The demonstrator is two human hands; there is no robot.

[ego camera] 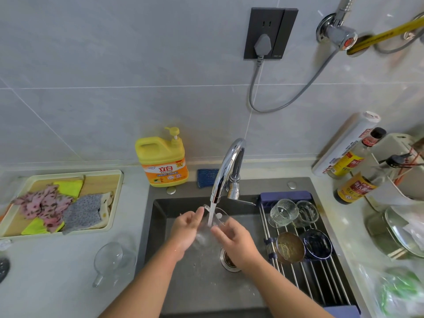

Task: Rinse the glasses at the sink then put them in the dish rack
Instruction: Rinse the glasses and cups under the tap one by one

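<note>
Clear glass (218, 220) is held tilted between the two hands over the sink (195, 285). The left hand (188, 229) cups its near side with bent fingers, and the right hand (237, 242) curls over its other side, back of the hand up. A thin water stream (212, 211) falls onto the glass just above the fingers, from the chrome faucet (227, 171) arching beyond both hands. Below the right wrist lies the drain (227, 260). Just right of the right hand, the dish rack (316, 278) spans that end of the sink and carries a ribbed tumbler (284, 212), a second clear tumbler (307, 213), an amber bowl (290, 247) and a dark blue bowl (317, 246). Left of the left forearm, a clear handled jug (113, 262) lies on the pale surface (57, 271). Farther left is a tray (115, 180) of crumpled cloths (57, 205). Beyond the left hand, against the tiled wall, stands a yellow detergent bottle (161, 160), with a blue scouring pad (206, 177) beside it.
</note>
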